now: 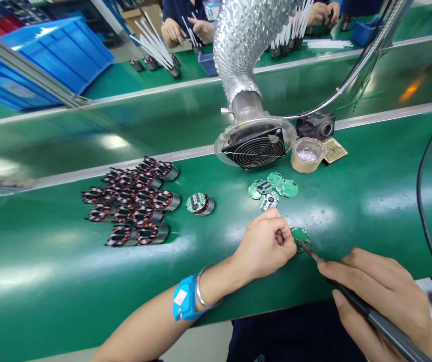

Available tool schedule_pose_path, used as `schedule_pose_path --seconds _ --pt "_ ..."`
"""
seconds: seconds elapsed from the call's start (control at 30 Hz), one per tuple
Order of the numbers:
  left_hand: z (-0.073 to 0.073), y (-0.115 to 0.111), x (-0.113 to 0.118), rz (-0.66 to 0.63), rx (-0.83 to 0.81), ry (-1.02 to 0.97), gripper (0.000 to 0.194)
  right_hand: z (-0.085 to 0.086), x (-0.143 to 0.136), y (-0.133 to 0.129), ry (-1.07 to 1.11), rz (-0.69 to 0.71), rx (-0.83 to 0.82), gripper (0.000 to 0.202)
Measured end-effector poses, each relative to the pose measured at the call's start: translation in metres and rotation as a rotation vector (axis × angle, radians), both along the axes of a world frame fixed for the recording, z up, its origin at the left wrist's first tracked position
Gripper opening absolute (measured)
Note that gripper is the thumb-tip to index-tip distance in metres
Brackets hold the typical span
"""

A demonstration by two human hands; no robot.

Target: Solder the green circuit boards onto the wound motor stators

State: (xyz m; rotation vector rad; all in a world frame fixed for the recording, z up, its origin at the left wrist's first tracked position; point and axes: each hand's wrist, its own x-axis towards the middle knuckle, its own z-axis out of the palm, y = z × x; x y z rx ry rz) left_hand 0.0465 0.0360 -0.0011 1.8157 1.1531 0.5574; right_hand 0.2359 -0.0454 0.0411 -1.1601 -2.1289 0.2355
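Note:
My left hand [266, 241], with a blue wrist strap [186, 297] and a metal bangle on its wrist, has its fingers pinched at the left edge of a round green circuit board [300, 238]; whatever lies between the fingertips is too small to make out. My right hand [384, 296] is wrapped round a dark soldering iron [374, 319], whose tip touches or nearly touches that board. Several loose round boards [275, 189] lie just beyond my left hand. Left of them stands a metal cylinder [205, 206] with a green board on top.
Rows of cylindrical parts [129, 203] stand at the left. A fume extractor [257, 146] hangs behind the boards, beside a round tub [307, 155] and an iron stand [317, 125]. A black cable [423, 201] runs down the right. Across a partition, people's hands [189, 31] work near a blue bin [46, 60].

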Motion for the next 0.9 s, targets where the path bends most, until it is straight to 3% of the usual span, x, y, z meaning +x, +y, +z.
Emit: schedule_pose_path --seconds 0.57,0.9 --pt "0.0031 -0.0018 0.0019 -0.017 0.115 0.044 0.015 -0.0078 0.0019 -0.0029 0.003 0.068 -0.005 0.025" --pt "0.0011 -0.0023 0.0009 -0.011 0.122 0.042 0.015 -0.0044 0.0 -0.0032 0.018 0.005 0.011 0.024"
